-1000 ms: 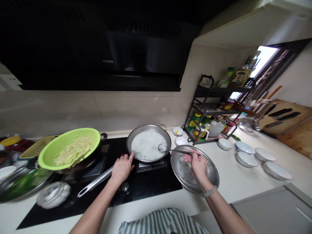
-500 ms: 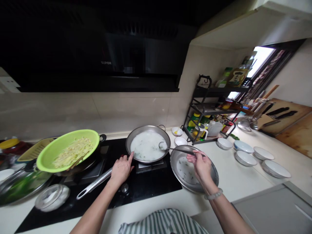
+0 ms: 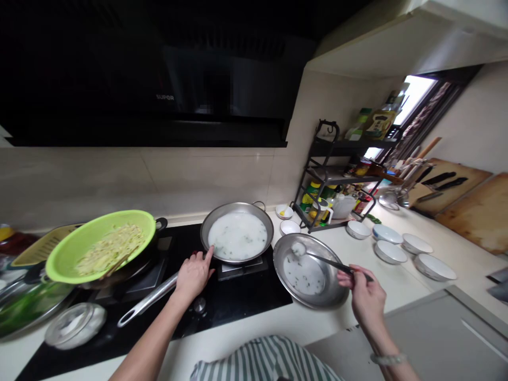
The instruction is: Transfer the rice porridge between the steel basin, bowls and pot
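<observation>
My left hand is closed round the metal handle of a frying pan, index finger stretched toward its rim. A white layer flecked with green fills the pan bottom. In my right hand is a small ladle, gripped by its dark handle. Its bowl, with white stuff on it, is over the far side of a steel basin of thin white liquid with dark green bits. The basin stands on the counter just right of the hob.
A green colander of bean sprouts with chopsticks rests on a pot at left. A glass jar stands on the hob's front left. Several white bowls sit on the right counter, before a black spice rack.
My right hand has moved right, carrying the ladle from over the frying pan to over the basin. My left hand stays at the pan's handle. The view has turned slightly right.
</observation>
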The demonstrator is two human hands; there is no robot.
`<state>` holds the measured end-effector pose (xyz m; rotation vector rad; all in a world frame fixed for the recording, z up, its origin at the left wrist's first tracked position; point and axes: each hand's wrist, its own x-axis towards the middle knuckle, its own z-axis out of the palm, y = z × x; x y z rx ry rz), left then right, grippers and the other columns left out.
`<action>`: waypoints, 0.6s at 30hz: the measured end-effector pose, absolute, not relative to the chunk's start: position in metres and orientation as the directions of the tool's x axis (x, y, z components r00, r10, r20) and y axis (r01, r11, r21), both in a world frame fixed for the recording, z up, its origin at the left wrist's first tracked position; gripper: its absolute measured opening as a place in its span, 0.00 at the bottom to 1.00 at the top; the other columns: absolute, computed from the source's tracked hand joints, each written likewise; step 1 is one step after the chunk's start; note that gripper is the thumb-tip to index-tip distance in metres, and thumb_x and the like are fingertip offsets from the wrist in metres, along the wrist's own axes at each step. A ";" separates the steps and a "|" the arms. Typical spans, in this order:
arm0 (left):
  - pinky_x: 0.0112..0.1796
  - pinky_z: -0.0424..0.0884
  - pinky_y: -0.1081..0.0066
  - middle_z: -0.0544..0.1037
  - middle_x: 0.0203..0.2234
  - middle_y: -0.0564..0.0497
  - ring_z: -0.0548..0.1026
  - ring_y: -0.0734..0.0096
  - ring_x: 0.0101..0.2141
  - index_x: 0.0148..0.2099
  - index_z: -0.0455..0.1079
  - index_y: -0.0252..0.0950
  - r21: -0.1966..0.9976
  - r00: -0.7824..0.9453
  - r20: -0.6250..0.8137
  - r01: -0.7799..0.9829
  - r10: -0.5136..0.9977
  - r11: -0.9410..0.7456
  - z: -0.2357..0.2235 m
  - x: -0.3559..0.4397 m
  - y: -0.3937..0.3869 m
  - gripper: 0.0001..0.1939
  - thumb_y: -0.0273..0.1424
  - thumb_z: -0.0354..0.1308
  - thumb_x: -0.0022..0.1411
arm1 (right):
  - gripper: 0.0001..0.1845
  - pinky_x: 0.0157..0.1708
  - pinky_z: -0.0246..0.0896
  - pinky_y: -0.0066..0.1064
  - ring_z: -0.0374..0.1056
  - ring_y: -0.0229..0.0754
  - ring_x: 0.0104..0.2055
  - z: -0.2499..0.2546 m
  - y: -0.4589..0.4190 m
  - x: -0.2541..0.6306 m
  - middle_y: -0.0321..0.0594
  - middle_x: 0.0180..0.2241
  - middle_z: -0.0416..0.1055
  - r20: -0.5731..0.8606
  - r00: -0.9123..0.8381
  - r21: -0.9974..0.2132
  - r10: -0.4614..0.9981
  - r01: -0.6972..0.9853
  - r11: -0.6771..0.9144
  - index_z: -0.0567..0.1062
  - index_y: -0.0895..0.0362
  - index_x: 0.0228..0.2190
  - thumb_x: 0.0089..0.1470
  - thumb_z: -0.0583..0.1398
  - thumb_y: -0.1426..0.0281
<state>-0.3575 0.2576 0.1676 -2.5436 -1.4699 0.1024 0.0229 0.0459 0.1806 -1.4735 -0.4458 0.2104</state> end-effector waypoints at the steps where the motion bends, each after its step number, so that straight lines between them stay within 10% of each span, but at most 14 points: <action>1: 0.39 0.62 0.63 0.70 0.42 0.38 0.69 0.56 0.40 0.68 0.49 0.36 -0.209 0.505 0.042 0.848 0.862 -0.486 0.168 -0.358 0.258 0.32 0.37 0.48 0.64 | 0.19 0.23 0.70 0.37 0.72 0.46 0.21 0.173 0.041 0.021 0.41 0.20 0.74 0.202 0.879 -0.979 0.431 0.200 0.051 0.70 0.58 0.36 0.48 0.60 0.57; 10: 0.38 0.62 0.65 0.71 0.42 0.38 0.69 0.57 0.40 0.67 0.50 0.35 -0.231 0.514 0.037 0.839 0.857 -0.493 0.172 -0.357 0.256 0.31 0.37 0.47 0.65 | 0.12 0.39 0.71 0.38 0.75 0.47 0.38 0.124 0.005 0.006 0.45 0.37 0.77 0.622 0.328 -0.570 0.711 0.812 0.125 0.75 0.54 0.39 0.55 0.56 0.65; 18: 0.38 0.62 0.64 0.71 0.42 0.38 0.70 0.56 0.40 0.67 0.50 0.35 -0.230 0.513 0.039 0.839 0.857 -0.492 0.172 -0.356 0.255 0.32 0.37 0.50 0.64 | 0.18 0.23 0.69 0.36 0.72 0.46 0.21 0.160 0.035 0.006 0.41 0.20 0.74 0.168 0.927 -0.984 0.337 0.140 0.106 0.69 0.58 0.34 0.50 0.59 0.55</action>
